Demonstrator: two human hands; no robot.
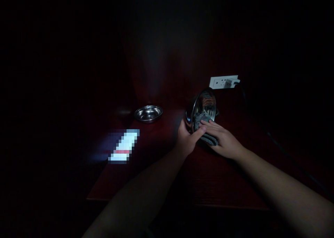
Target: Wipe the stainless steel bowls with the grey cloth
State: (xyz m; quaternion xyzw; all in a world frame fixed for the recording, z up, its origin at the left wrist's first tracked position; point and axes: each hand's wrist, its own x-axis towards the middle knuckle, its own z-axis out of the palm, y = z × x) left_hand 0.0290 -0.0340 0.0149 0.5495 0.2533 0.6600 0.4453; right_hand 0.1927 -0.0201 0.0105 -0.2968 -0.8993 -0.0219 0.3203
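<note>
A shiny metal bowl [197,104] is tilted up on its side above the dark red table, its inside turned to the right. My left hand [187,138] grips the bowl's lower left rim, thumb over the edge. In my right hand [221,138] is a folded grey cloth [203,119], pressed against the inside of the bowl near its lower rim. Part of the cloth hangs below my right fingers. Both hands are close together, the left thumb reaching the cloth.
A second, shallow metal bowl [148,113] stands upright on the table [167,182] to the left. Nearer me lies a bright, pixelated rectangle [124,146], perhaps a screen. A white socket strip [223,82] with a plug and dark cable [287,153] is at the right. Surroundings are very dark.
</note>
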